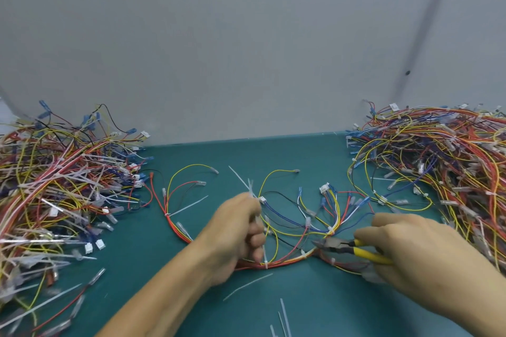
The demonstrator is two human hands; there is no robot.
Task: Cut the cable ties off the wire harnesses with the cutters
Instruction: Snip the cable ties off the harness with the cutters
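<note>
Right grip [419,252] curled round cutters [365,252], left grip [235,235] fisted on cable ties [249,186], teal mat [315,295] (grey wall [246,49])

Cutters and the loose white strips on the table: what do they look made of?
The cutters in the right hand: dark, dull metal head, seemingly steel; handles sleeved in glossy yellow, probably plastic or rubber. The cut cable ties: thin, bendy, milky translucent strips, likely nylon-type plastic.
</note>
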